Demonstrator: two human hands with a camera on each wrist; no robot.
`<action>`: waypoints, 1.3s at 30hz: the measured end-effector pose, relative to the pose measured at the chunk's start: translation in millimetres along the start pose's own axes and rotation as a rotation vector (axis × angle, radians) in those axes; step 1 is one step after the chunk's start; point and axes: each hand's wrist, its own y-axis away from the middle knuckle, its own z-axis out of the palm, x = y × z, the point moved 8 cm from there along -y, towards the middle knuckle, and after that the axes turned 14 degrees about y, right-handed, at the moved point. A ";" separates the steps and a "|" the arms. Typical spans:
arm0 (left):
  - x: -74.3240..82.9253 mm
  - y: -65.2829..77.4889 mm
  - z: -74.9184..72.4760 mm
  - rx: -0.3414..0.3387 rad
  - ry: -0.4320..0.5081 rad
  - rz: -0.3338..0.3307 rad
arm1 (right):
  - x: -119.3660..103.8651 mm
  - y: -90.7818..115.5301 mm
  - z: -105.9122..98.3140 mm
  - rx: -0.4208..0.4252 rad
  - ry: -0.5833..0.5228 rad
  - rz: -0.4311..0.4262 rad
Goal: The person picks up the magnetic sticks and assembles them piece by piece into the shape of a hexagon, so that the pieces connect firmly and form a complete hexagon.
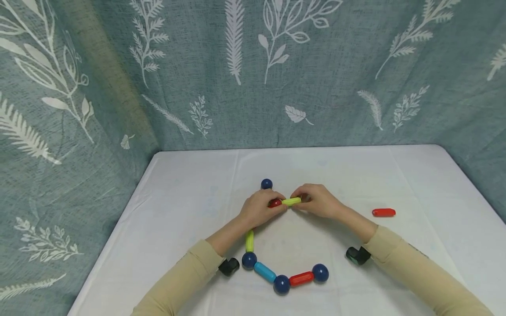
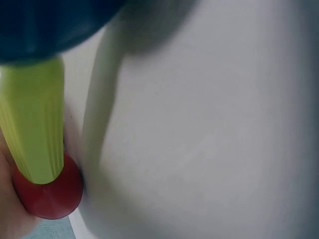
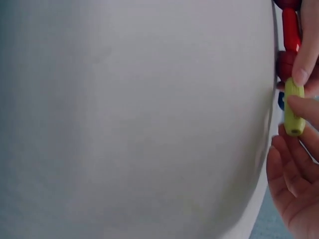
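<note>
My left hand (image 1: 258, 210) grips a red ball (image 1: 275, 203) with its fingers and thumb. A yellow-green rod (image 1: 292, 201) sits end-on against that ball, and my right hand (image 1: 318, 201) pinches the rod's other end. In the right wrist view, a short red rod (image 3: 290, 30) joins the gripped ball to another red ball. A dark blue ball (image 1: 266, 184) shows just beyond my left hand. Below the hand, a second yellow-green rod (image 1: 249, 241) leads to a blue ball (image 1: 249, 260); its upper end is hidden in the head view.
The chain continues toward me with a light blue rod (image 1: 265, 272), a dark blue ball (image 1: 281, 284), a red rod (image 1: 301, 278) and an end ball (image 1: 320, 272). One loose red rod (image 1: 383, 212) lies at right on the white-covered table (image 1: 189, 184). A patterned curtain (image 1: 253, 109) hangs behind.
</note>
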 end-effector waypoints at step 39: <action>0.0 5.1 -0.7 0.021 -0.007 0.035 | 15.7 -44.7 -4.1 -0.081 0.025 0.021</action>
